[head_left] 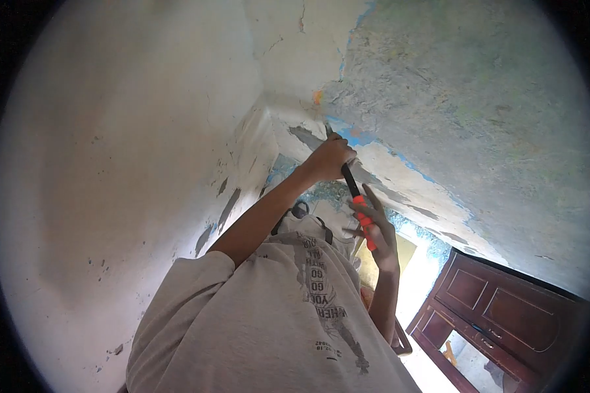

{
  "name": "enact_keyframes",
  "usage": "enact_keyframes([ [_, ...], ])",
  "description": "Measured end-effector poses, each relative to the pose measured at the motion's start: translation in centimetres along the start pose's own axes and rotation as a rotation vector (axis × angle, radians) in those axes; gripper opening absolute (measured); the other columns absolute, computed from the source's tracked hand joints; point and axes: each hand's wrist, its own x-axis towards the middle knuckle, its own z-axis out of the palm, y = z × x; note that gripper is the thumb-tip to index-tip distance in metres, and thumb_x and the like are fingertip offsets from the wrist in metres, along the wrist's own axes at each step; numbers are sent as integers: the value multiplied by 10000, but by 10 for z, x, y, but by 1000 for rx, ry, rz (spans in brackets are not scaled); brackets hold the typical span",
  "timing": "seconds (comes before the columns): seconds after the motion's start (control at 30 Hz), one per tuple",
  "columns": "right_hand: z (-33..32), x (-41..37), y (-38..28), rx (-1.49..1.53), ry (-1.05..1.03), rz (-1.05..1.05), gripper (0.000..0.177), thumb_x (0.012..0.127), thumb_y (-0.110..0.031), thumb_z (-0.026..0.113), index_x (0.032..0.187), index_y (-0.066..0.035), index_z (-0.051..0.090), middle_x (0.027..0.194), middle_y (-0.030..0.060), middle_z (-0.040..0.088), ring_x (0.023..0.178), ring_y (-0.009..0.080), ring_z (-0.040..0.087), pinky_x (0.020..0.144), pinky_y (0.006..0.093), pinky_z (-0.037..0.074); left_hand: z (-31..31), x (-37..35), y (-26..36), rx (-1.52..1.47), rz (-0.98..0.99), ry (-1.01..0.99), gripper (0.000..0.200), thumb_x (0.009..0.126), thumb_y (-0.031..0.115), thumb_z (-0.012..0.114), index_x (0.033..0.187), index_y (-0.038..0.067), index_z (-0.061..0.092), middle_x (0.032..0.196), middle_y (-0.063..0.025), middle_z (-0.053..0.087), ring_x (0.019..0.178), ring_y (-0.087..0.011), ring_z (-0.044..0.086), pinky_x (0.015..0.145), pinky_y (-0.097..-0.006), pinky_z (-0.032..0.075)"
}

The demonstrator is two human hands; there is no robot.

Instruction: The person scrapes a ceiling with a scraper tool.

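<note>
My left hand (331, 158) is closed round the black shaft of a long scraper (351, 181), close to its metal end. That metal end meets the wall (406, 72) beside patches of blue paint and grey exposed surface. The scraper's red grip lies against my right hand (379, 229), whose fingers are stretched and spread rather than wrapped round it. Part of the contact there is hard to make out.
A pale wall with chipped spots (98, 164) fills the left side. At the lower right stands a dark reddish-brown wooden cabinet (505, 308) with panelled doors. My light printed shirt (262, 321) covers the bottom centre. Bright light comes from beyond my right arm.
</note>
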Motion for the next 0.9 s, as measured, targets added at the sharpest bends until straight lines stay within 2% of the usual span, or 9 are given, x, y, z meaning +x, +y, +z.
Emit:
enact_keyframes([
  [0.07,-11,-10,5,-84,42,358,483,947,-59,538,1428,-90,513,1441,166,483,1037,253,672,690,322,599,17,-9,2,49,36,9,141,804,172,720,795,75,619,695,-90,576,865,-305,579,936,-450,404],
  [0.1,-12,-8,2,-120,-29,427,587,949,-15,506,1516,-102,380,1372,134,553,885,155,670,580,259,547,16,-10,6,25,-38,-159,182,791,113,721,924,76,602,911,-117,595,1030,-307,536,1018,-491,351],
  [0.3,10,1,29,-521,106,282,535,955,-51,561,1478,-78,448,1069,133,678,717,155,599,593,304,482,25,-40,28,-201,-309,521,443,764,-22,662,1162,5,469,1298,-205,387,1212,-415,383,1033,-512,344],
  [0.4,17,5,47,-730,140,102,513,989,-108,566,1488,-89,451,883,34,633,533,41,454,467,231,386,34,-47,28,-441,-525,783,402,852,-15,622,1200,-3,419,1271,-197,415,1223,-369,423,1024,-493,377],
  [0.43,20,7,50,-745,161,98,510,988,-109,566,1485,-86,454,894,38,638,528,44,459,466,233,390,37,-41,27,-657,-559,797,337,979,173,580,1213,23,388,1152,-169,485,1034,-290,556,906,-434,474],
  [0.53,26,6,52,-688,184,179,504,990,-114,564,1481,-78,457,920,47,654,517,53,474,462,243,401,15,-15,40,-1720,-1070,610,389,1045,382,491,1177,31,392,993,-126,520,770,-250,596,726,-382,550],
  [0.57,27,7,52,-654,184,216,502,991,-116,563,1480,-76,457,928,50,659,513,55,479,461,246,405,18,-5,44,-1694,-1069,589,486,1044,536,387,1154,64,422,801,-41,502,585,-178,519,569,-331,508],
  [0.7,40,5,35,-474,217,231,497,997,-133,553,1480,-71,455,940,53,667,501,62,489,450,255,413,33,-5,44,-1781,-1023,577,402,1046,509,401,1093,120,493,676,37,387,492,-65,355,434,-226,319],
  [0.9,47,6,26,-680,249,236,480,1000,-140,537,1472,-83,475,854,62,655,533,72,485,494,256,428,39,6,46,-1737,-1070,648,340,1025,483,449,950,152,476,643,47,354,461,-79,346,363,-253,274],
])
